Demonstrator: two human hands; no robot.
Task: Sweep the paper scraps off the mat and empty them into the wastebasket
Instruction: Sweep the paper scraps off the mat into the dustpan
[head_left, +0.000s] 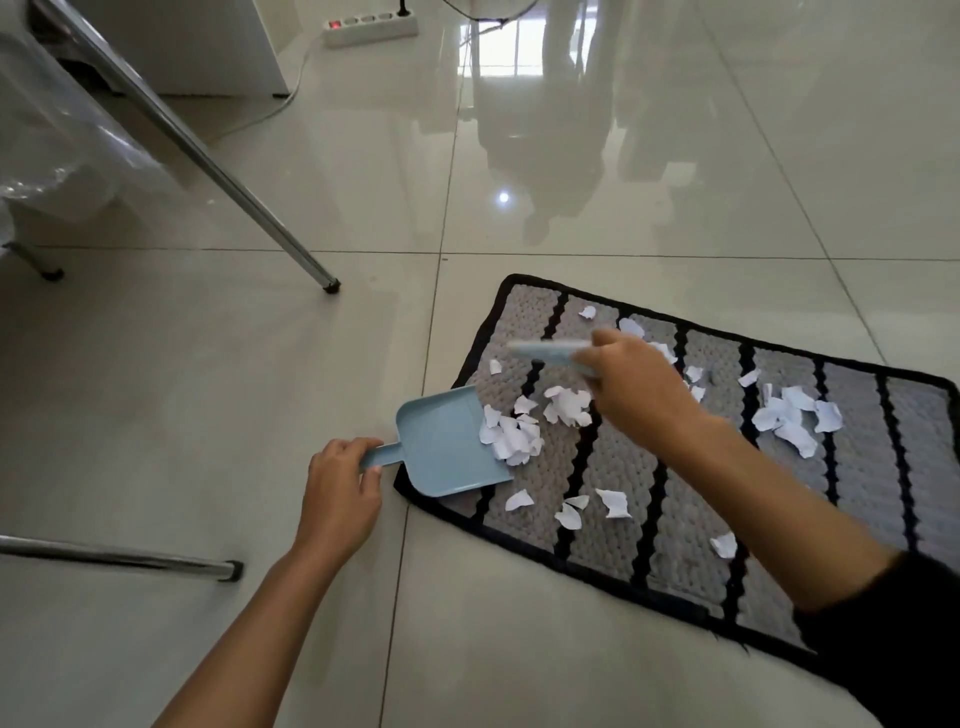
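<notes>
Paper scraps (511, 434) on striped mat (857, 410), left hand (340, 491) gripping dustpan (447, 449), right hand (631, 392) gripping blurred brush (550, 353).

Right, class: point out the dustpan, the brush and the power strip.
dustpan (441, 447), head view, on its flat blue tray.
brush (550, 351), head view, on its blurred blue body.
power strip (371, 27), head view, on its white casing.

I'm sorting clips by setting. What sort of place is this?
Probably an indoor room of a home or small office: glossy tiled floor, a striped mat strewn with paper scraps, a power strip on the floor, and metal furniture legs.
</notes>
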